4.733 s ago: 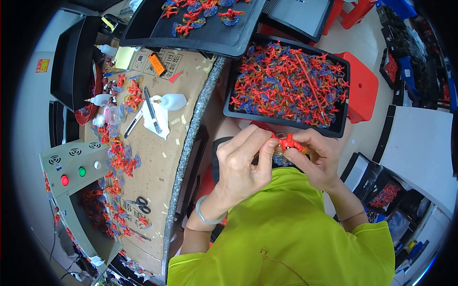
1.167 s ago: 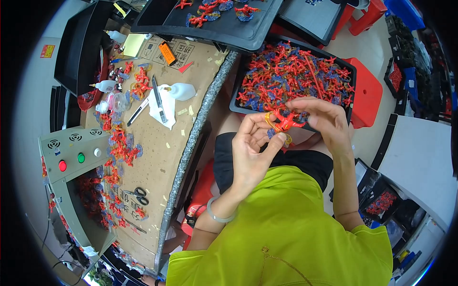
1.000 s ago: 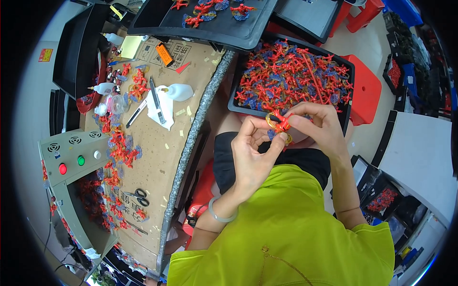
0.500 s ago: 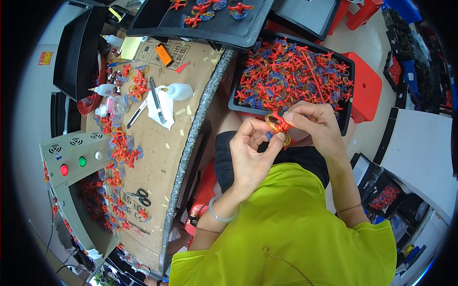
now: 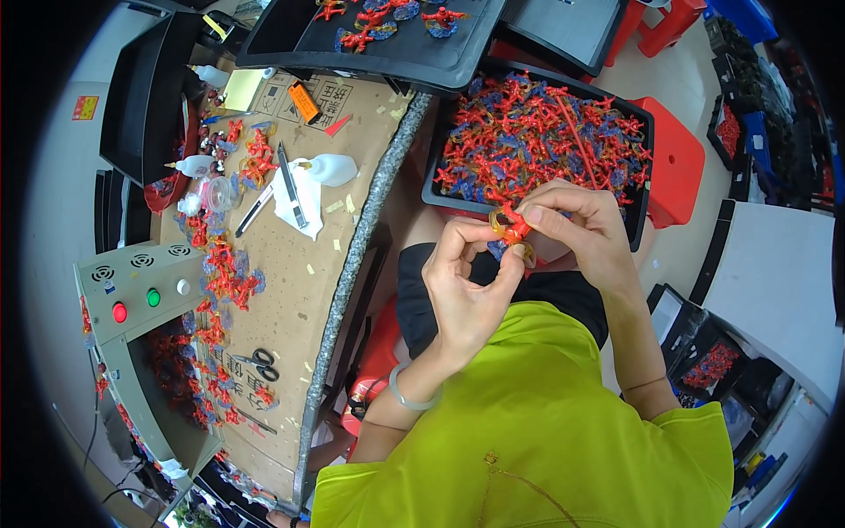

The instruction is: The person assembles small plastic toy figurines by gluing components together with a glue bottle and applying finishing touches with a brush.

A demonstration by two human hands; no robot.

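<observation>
Between my two hands, above my lap, is a small red figurine (image 5: 516,226) with clear yellow and blue parts. My left hand (image 5: 468,282) pinches its lower side between thumb and fingers. From the right, the thumb and fingers of my right hand (image 5: 578,224) close on its red upper part. Fingertips cover some of the figurine. Just beyond my hands stands a black bin (image 5: 427,188) heaped with similar red and blue figurines (image 5: 537,132); a thin red stick (image 5: 576,139) lies on the heap.
At left, a cardboard-covered workbench (image 5: 290,290) with a stone edge carries a white squeeze bottle (image 5: 331,169), a knife (image 5: 289,185), scissors (image 5: 264,363) and loose figurines (image 5: 231,277). A grey machine (image 5: 132,290) with buttons stands there. A black tray (image 5: 431,62) juts over the bench end. Red stool (image 5: 673,158) right.
The figurine has turned slightly between my fingers, its yellow ring now showing narrower. Both hands keep their pinch in nearly the same place.
</observation>
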